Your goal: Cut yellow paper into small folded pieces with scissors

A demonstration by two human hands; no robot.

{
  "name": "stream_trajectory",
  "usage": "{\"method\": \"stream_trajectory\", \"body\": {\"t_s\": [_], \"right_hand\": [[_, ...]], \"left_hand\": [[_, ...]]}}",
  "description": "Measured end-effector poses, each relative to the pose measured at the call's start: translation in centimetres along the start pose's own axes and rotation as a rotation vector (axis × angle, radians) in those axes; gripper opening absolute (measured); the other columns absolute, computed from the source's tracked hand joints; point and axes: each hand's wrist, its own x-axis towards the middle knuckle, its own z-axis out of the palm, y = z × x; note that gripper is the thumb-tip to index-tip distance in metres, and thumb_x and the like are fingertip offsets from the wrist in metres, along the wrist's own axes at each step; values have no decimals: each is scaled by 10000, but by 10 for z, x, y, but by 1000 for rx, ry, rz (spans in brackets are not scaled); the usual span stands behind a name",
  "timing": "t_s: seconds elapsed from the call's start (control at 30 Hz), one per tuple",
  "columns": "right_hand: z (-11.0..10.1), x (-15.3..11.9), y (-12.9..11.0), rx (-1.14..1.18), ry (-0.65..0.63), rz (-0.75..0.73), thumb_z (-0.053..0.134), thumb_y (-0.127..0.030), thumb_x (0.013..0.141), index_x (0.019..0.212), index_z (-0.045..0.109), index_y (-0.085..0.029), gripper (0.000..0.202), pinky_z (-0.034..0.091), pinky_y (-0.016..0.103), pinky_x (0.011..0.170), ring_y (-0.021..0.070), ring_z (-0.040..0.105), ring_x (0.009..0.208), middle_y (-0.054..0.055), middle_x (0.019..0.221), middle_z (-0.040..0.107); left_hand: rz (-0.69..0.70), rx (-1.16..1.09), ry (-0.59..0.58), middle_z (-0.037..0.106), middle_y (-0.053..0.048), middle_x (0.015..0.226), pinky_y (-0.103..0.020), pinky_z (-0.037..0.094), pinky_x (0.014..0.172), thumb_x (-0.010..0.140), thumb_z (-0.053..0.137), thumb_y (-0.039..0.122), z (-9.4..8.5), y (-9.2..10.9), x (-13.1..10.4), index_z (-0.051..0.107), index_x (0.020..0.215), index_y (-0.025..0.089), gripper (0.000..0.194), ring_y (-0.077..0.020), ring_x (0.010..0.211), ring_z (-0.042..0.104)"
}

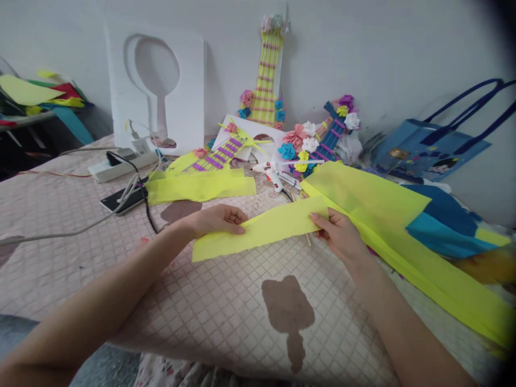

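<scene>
A strip of yellow paper (274, 224) is stretched between my two hands above the quilted table cover. My left hand (220, 220) pinches it near its left end, thumb on top, with a corner hanging past the fingers. At the right end, my right hand (332, 228) grips the strip between thumb and fingers. Behind my left hand lies another yellow piece (201, 186). Large yellow sheets (374, 204) spread out to the right, beside my right hand. A white glue gun (272, 176) rests just behind the held strip.
Paper guitars with flowers (264, 80) stand by the wall, near a white board with a cutout (185, 97). A power strip (121, 164), a phone (124, 200) and cables lie left. A blue bag (431, 148) and blue paper (443, 231) are at the right.
</scene>
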Motion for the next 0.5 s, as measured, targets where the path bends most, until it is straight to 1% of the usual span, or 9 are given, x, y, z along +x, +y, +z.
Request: {"method": "stream_trajectory", "body": {"t_s": [0.07, 0.13, 0.2, 0.3, 0.4, 0.5], "right_hand": [[-1, 0, 0, 5, 1, 5, 721, -388, 658, 800, 607, -181, 276, 330, 193, 412, 71, 426, 502, -26, 675, 562], [0, -1, 0, 13, -5, 6, 726, -389, 653, 802, 611, -180, 281, 328, 192, 409, 71, 421, 499, -27, 667, 561], [0, -1, 0, 25, -9, 9, 731, -386, 649, 811, 615, -179, 289, 327, 190, 407, 71, 420, 499, -24, 672, 565], [0, -2, -1, 47, 5, 1, 736, -376, 644, 800, 612, -175, 284, 321, 186, 406, 69, 417, 498, -26, 662, 559], [-1, -2, -1, 55, 4, -14, 731, -374, 656, 794, 601, -171, 278, 320, 187, 404, 66, 405, 487, -31, 641, 540], [-2, -1, -1, 50, 4, -17, 729, -378, 658, 831, 602, -168, 300, 323, 190, 403, 67, 408, 486, -23, 664, 554]], "left_hand": [[-17, 10, -2, 649, 18, 728, -204, 410, 556, 605, 756, 307, -2, 1, -1, 631, 826, 163, 292, -85, 596, 557], [-11, 15, 15, 623, 31, 681, -194, 387, 523, 613, 751, 316, -4, 1, -2, 616, 778, 151, 269, -74, 561, 533], [19, 1, 42, 599, 41, 666, -185, 367, 495, 629, 743, 308, -5, 0, -2, 585, 765, 152, 261, -67, 543, 516], [67, -53, 52, 566, 57, 643, -169, 346, 476, 645, 738, 266, -7, -1, -2, 532, 754, 162, 255, -55, 531, 499], [115, -96, 79, 577, 54, 682, -161, 377, 523, 646, 740, 217, -10, -1, -2, 530, 775, 162, 252, -53, 588, 527], [161, -106, 156, 612, 32, 755, -165, 415, 578, 636, 747, 192, -17, 0, -2, 569, 847, 160, 278, -58, 645, 556]]}}
